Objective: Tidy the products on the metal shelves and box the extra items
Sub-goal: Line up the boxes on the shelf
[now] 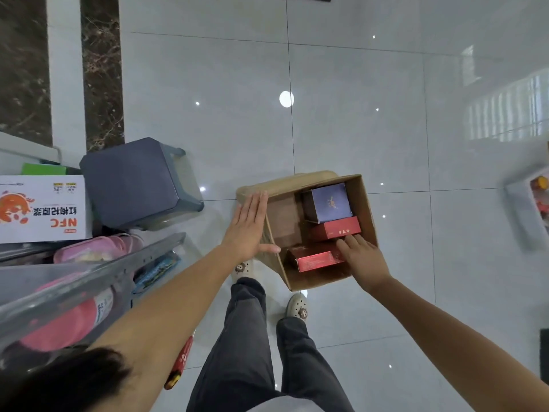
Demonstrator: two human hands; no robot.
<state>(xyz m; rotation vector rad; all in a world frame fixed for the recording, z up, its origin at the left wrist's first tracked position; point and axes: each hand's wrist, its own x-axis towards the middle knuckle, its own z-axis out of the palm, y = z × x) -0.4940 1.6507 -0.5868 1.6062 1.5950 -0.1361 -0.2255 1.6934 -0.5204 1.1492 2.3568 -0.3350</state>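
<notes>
An open cardboard box (367, 209) stands on the tiled floor in front of my feet. Inside it lie a dark blue carton (331, 202), a red carton (335, 228) below it and a second red carton (315, 258) nearest me. My left hand (248, 226) is flat with straight fingers against the box's left flap and wall. My right hand (361, 257) reaches into the box, its fingers on the right end of the nearest red carton and touching the other red one.
The metal shelves (89, 269) stand at my left with pink items (77, 319) and a white NFC carton (41, 209). A grey plastic stool (136, 182) sits beside them. Another shelf with goods (534, 203) shows at the right edge.
</notes>
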